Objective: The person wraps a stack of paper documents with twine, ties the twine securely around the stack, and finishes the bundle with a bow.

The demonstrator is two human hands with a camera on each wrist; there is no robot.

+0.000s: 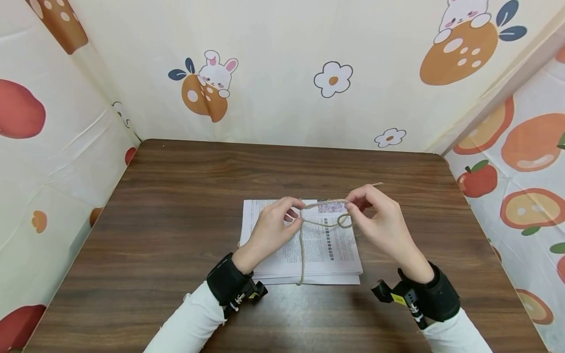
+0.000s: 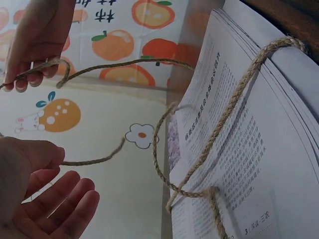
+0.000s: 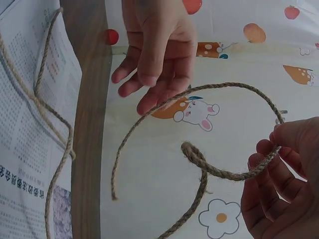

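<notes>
A stack of newspapers (image 1: 344, 255) lies flat, with twine (image 1: 302, 250) running across it and crossing over the top sheet. My left hand (image 1: 275, 225) is above the stack's upper left part, pinching a loose length of the twine between thumb and forefinger. To the right, my right hand (image 1: 381, 218) pinches the twine too, and a small loop hangs beside its fingers. Between the hands the twine bends in a wide curve, seen in the right wrist view, where a free end (image 3: 115, 195) dangles below my left fingers.
The stack rests on a dark wood-grain table (image 1: 185, 196). A cream backdrop (image 1: 273, 98) with rabbits and flowers rises behind it, and fruit-printed sheets (image 1: 534, 206) flank both sides. Each wrist wears a black strap (image 1: 437, 294) with a small camera.
</notes>
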